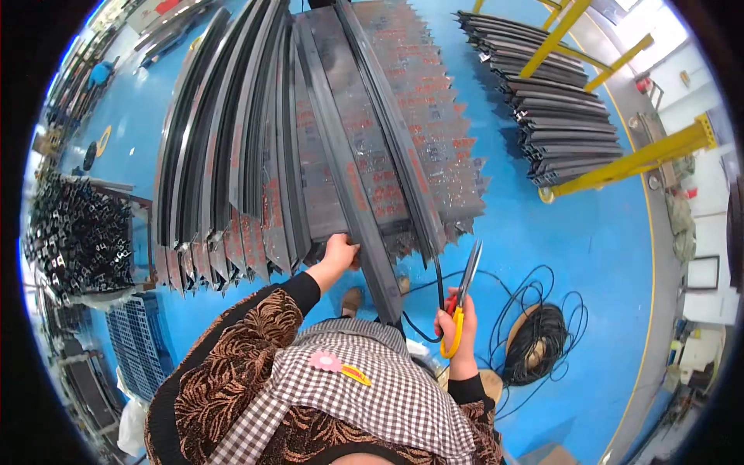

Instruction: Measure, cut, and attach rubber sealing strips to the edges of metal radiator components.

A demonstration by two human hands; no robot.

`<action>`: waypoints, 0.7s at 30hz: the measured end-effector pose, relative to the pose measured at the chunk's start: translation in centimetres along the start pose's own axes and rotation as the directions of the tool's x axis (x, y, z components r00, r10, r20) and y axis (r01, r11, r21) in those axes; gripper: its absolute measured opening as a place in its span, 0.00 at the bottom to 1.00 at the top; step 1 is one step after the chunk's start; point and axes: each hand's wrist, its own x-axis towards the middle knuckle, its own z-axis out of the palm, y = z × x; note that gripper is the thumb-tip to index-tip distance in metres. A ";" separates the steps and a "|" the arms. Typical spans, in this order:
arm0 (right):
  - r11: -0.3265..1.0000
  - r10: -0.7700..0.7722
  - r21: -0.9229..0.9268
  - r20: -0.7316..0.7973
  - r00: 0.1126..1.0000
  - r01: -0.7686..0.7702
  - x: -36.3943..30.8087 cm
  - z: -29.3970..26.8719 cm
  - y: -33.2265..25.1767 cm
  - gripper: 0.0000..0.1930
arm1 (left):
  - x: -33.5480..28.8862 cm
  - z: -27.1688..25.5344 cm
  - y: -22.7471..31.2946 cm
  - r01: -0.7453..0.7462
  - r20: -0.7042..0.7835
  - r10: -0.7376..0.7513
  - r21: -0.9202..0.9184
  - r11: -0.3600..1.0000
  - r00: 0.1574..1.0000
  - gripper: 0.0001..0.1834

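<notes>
My right hand [459, 329] is closed round a pair of scissors [467, 283] with yellow and red handles, blades pointing up and away. A black rubber cord [439, 280] runs down past that hand from the end of a profile and loops below it. Fingers curled, my left hand [339, 254] rests against the near ends of the dark profiles, left of one long dark metal profile [349, 182] that juts toward me. What its fingers hold is hidden. Under the profile lies a stack of grey sheet-like pieces [446, 147] with jagged ends and red print.
More long profiles [221, 116] lie at the left of the stack. A coil of black cord [539, 345] sits on the blue floor at right. Beyond, yellow posts [628, 164] flank another profile pile [570, 116]. Bundled profiles [81, 232] and a blue crate [138, 333] stand left.
</notes>
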 end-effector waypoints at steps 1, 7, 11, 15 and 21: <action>0.999 0.045 -0.008 -0.040 0.998 -0.045 -0.5 0.6 0.2 0.23 | -0.4 -0.3 0.8 -0.001 0.008 0.001 0.074 0.997 1.000 0.05; 0.972 0.097 0.217 -0.041 0.994 -0.086 -2.2 3.5 0.0 0.23 | -7.2 2.2 9.0 0.030 0.319 -0.065 0.113 0.993 0.946 0.08; 0.990 0.029 0.133 0.081 0.996 -0.040 -3.0 4.4 0.0 0.24 | -11.4 5.7 12.9 0.137 0.488 -0.111 -0.019 0.990 0.866 0.09; 0.997 -0.079 -0.012 0.144 0.986 0.082 -3.5 4.0 1.2 0.25 | -13.2 8.0 13.8 0.174 0.490 -0.087 -0.135 0.976 0.868 0.09; 0.977 -0.064 0.208 0.066 0.996 0.049 -4.3 2.4 2.5 0.26 | -16.2 8.8 12.8 -0.051 0.596 0.102 -0.103 0.993 0.797 0.09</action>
